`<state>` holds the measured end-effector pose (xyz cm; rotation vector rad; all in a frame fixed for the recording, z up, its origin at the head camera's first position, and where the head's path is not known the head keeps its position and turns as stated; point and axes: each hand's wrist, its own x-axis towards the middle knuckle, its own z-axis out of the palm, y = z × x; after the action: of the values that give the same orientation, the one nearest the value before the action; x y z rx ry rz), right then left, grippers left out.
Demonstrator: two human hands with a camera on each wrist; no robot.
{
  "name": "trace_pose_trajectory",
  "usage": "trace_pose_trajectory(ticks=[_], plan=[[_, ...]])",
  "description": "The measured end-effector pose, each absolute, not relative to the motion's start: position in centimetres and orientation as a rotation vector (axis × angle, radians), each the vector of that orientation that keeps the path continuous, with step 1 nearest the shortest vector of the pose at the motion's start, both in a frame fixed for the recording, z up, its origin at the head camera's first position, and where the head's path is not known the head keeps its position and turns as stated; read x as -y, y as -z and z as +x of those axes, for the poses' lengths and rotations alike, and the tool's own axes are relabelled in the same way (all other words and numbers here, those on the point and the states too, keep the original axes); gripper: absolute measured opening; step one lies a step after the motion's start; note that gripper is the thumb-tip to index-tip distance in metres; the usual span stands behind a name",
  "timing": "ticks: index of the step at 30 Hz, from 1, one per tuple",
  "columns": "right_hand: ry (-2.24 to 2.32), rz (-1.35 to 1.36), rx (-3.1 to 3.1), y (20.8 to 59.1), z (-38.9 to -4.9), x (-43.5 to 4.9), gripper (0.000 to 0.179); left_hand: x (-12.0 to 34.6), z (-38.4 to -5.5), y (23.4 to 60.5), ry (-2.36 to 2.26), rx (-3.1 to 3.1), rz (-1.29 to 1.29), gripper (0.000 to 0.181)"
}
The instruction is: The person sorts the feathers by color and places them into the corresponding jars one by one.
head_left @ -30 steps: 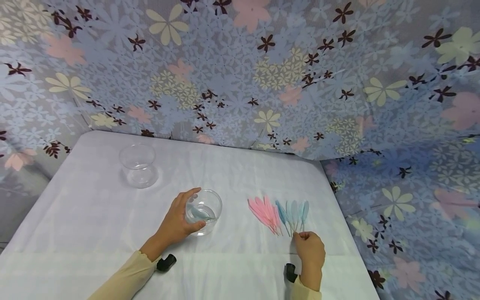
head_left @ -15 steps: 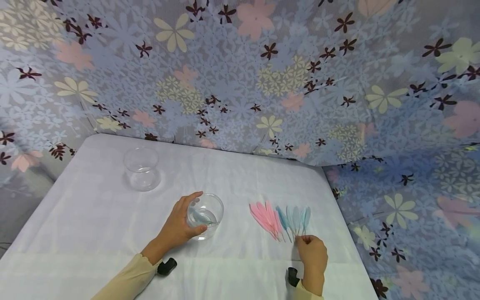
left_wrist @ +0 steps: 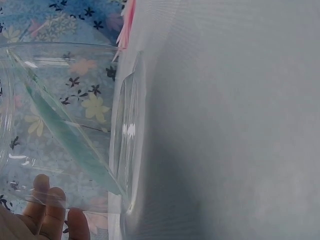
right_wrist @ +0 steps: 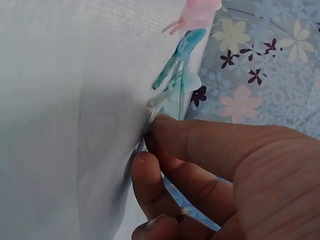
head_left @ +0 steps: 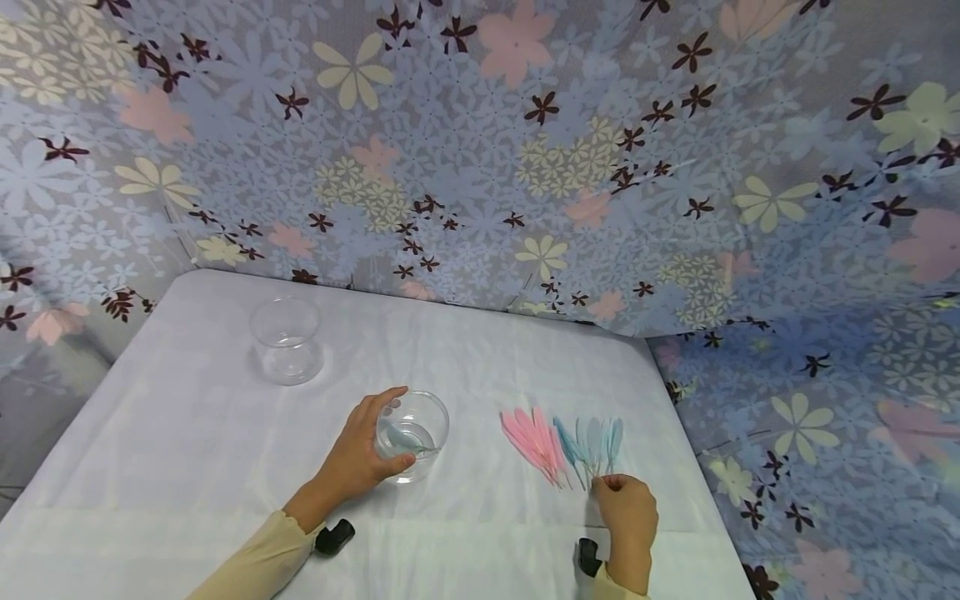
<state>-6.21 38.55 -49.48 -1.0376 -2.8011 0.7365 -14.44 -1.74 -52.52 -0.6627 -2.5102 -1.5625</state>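
My left hand (head_left: 362, 450) grips a clear plastic cup (head_left: 429, 417) from its left side, thumb in front and fingers behind. Inside that cup a pale blue-green feather (left_wrist: 70, 135) leans diagonally, seen through the wall in the left wrist view. On the right, my right hand (head_left: 628, 510) pinches at the quill ends of the blue feathers (head_left: 594, 440), thumb against forefinger in the right wrist view. I cannot tell whether one quill or more is between the fingertips. Just left of the blue ones lie several pink feathers (head_left: 534, 440), fanned out with tips pointing away.
Farther back on the left stands a second clear cup (head_left: 287, 343). A white cloth (head_left: 450, 550) covers the table. Floral curtains (head_left: 465, 150) hang right behind the far edge and along the right side.
The whole head view has shifted slightly, so everything sits a little lower. Both hands keep their places, the left at the cup and the right at the quills.
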Motion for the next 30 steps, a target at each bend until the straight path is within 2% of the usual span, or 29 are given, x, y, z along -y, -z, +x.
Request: trace_pose_trajectory(ticks=[9, 21, 30], plan=[[-0.755, -1.082, 2.750, 49.6, -6.4, -38.4, 0.031, 1.7, -14.3, 52.5, 1.584, 2.539, -0.640, 0.092], [-0.772, -1.052, 2.728, 49.8, -6.2, -38.5, 0.028, 1.7, -14.3, 52.5, 1.577, 2.529, -0.649, 0.092], [-0.804, -0.860, 2.606, 48.6, -5.8, -38.1, 0.021, 1.8, -14.3, 52.3, 1.552, 2.525, -0.662, 0.092]])
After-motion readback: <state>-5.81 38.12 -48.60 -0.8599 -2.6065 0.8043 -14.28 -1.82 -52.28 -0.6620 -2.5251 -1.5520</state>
